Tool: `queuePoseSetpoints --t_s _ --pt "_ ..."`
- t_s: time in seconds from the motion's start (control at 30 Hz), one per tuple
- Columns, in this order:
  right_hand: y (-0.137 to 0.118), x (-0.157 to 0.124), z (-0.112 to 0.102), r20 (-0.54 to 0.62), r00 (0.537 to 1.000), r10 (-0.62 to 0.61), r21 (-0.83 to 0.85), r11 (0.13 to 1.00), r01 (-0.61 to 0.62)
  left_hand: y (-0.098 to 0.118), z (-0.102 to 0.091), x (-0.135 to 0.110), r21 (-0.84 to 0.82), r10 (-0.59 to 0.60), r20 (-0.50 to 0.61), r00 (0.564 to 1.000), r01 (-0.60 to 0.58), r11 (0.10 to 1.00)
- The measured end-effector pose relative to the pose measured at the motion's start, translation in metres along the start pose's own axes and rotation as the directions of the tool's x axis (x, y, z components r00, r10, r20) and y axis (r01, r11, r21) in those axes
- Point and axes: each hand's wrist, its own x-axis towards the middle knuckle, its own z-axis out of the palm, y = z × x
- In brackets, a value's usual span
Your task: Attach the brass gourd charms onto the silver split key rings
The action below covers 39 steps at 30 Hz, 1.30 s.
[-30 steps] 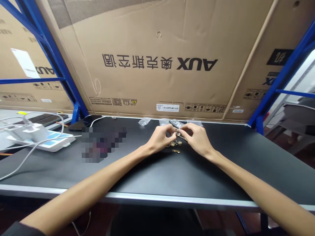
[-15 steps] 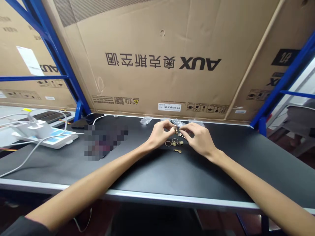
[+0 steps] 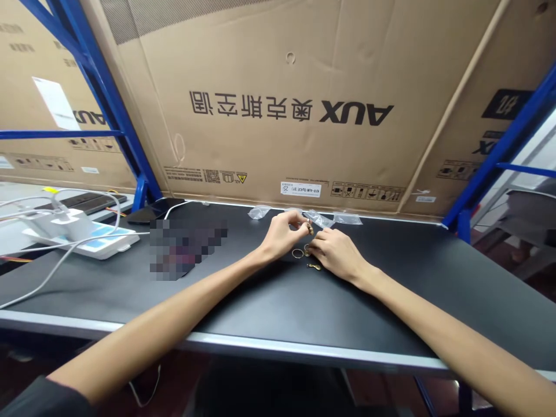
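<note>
My left hand (image 3: 285, 233) pinches a small gold-coloured jewelry piece (image 3: 310, 228) between thumb and fingertips, just above the black tabletop (image 3: 278, 313). Down at the tabletop, my right hand (image 3: 333, 252) has its fingers bent together over a few small metal pieces; whatever they grip is hidden. A gold ring (image 3: 297, 253) lies flat to the left of those fingertips. Part of another ring (image 3: 306, 249) shows right at them. Nearer to me lies a small gold curved piece (image 3: 314, 267).
Several clear plastic bags (image 3: 320, 219) lie along the back edge, before a large cardboard box (image 3: 260, 150). On the left are a white power strip (image 3: 102, 243) with cables, a dark phone (image 3: 156, 211) and a blurred-out patch. Blue rack posts (image 3: 464, 223) flank the table.
My right hand has come down and left onto the small pieces, covering some of them. My left hand still pinches its gold piece in nearly the same place.
</note>
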Motion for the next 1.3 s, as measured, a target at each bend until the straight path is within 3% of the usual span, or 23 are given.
queuePoseSetpoints --t_s 0.2,0.43,0.83,1.1,1.2,1.3 --pt "0.004 0.000 -0.006 -0.053 0.998 0.020 0.009 1.000 -0.019 0.000 -0.002 0.001 0.013 -0.006 0.009 1.000 0.006 1.000" --pt "0.020 -0.005 -0.025 -0.241 0.948 0.208 0.303 0.944 -0.130 -0.003 -0.003 0.000 0.019 0.073 0.097 0.993 -0.075 0.997" --pt "0.019 -0.005 -0.022 -0.240 0.950 0.201 0.366 0.925 -0.103 0.001 -0.001 -0.006 0.088 0.128 0.241 0.962 -0.153 0.984" --pt "0.015 -0.006 -0.020 -0.255 0.956 0.143 0.292 0.954 -0.065 0.007 -0.001 -0.008 0.049 0.009 0.223 0.975 -0.020 0.999" --pt "0.016 -0.006 -0.019 -0.275 0.954 0.124 0.234 0.970 -0.058 0.012 -0.003 -0.008 -0.076 -0.060 0.296 0.953 0.086 0.993" --pt "0.018 -0.006 -0.020 -0.296 0.943 0.151 0.242 0.967 -0.079 0.013 -0.007 -0.006 -0.068 -0.055 0.363 0.930 0.086 0.994"
